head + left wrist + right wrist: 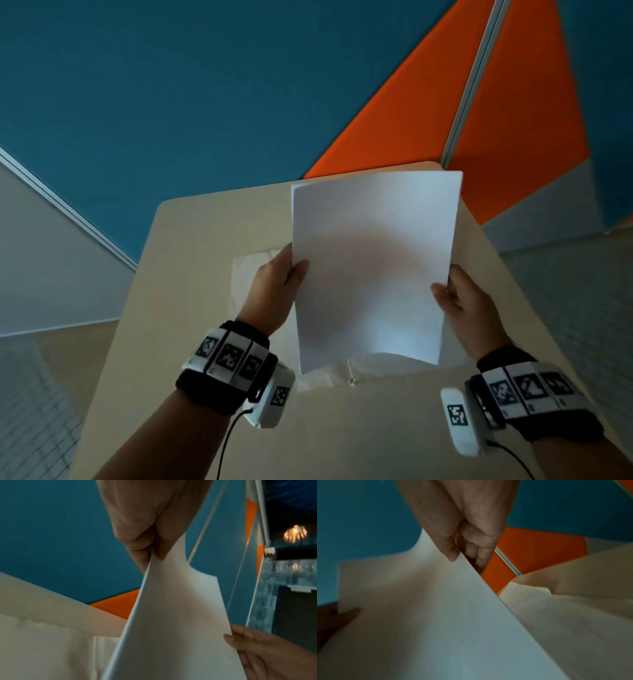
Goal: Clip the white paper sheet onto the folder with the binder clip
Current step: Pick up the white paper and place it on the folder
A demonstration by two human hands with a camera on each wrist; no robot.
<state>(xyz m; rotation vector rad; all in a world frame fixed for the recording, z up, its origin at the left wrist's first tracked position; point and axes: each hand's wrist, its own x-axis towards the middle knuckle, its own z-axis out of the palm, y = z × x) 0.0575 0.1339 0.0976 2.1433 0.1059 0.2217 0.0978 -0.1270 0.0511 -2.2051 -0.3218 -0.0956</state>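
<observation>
We hold the white paper sheet in the air above the beige table, one hand at each long edge. Our left hand pinches the sheet's left edge, thumb laid across the front face and fingers tucked behind it. Our right hand grips the right edge the same way, thumb on the front and fingers curled behind the paper. The sheet bows slightly between the two grips, its lower edge hanging just above the table and its upper corners reaching past the table's far edge in the head view. Beneath the sheet lies a pale, translucent folder, flat on the table, showing to the left of our left hand and again below the paper's bottom edge. A small metallic glint near that bottom edge is too small for us to identify. Both wrists wear black bands carrying white blocks with black-and-white markers, and a cable trails from each. Behind the table stand teal wall panels and orange panels, divided by a pale strip.
</observation>
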